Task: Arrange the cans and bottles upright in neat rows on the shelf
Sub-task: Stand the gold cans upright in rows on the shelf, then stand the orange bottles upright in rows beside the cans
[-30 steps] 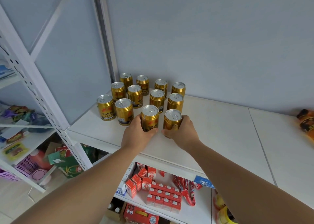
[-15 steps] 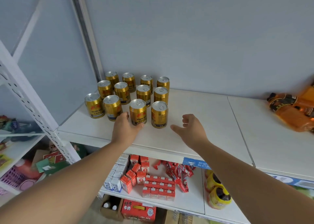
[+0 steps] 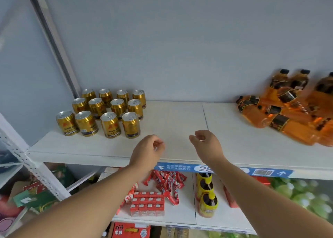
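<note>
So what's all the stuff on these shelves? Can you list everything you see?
cans: twelve, gold, upright in three rows of four, top shelf at the left
bottles: a heap, exact count unclear, orange with black caps and labels, most lying down, top shelf at the right
top shelf: one, white, bare in the middle
price strip: one, blue, on the front edge of the top shelf
small cartons: about a dozen, red, lower shelf
snack packets: a loose pile, red, lower shelf behind the cartons
jars: three in a line, yellow, lower shelf
box: one, red, below the lower shelf
left hand: empty, fingers curled, over the shelf's front
right hand: empty, fingers curled, beside the left
</note>
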A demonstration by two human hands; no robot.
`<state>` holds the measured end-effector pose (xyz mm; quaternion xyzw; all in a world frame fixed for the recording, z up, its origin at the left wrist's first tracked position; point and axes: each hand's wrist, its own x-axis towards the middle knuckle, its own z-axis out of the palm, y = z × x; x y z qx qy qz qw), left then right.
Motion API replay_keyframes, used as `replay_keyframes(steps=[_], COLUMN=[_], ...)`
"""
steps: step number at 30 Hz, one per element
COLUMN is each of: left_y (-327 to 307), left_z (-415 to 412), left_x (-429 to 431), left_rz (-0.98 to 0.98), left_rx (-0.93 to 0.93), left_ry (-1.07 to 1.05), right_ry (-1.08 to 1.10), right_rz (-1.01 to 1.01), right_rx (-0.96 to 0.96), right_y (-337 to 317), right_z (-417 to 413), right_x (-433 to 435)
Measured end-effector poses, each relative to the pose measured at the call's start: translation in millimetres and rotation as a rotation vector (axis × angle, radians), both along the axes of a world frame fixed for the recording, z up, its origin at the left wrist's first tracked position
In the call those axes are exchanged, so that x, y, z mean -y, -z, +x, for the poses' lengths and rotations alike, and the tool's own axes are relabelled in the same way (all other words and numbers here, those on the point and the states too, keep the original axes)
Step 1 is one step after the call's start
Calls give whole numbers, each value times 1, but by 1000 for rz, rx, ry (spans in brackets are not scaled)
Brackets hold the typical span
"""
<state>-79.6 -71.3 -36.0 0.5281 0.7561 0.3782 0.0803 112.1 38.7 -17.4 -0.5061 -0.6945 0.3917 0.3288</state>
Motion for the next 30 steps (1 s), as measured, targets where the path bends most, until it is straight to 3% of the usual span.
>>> replay_keyframes(steps=[10, 16, 23, 30], left_y=[1, 4, -10, -13], left_z=[179, 258, 284, 263], left_x=[-91, -121, -166, -246], left_rz=[-86, -182, -222, -251], left_rx=[91, -17, -22, 11], left_ry=[216, 262, 242, 197], right_ry=[258, 356, 390, 383], right_rz=[-12, -26, 8, 160], right_rx=[-37, -7, 26, 198], right_y=[4, 9, 3, 0], right_z=[199, 283, 317, 317], right_x=[-36, -41, -60, -108])
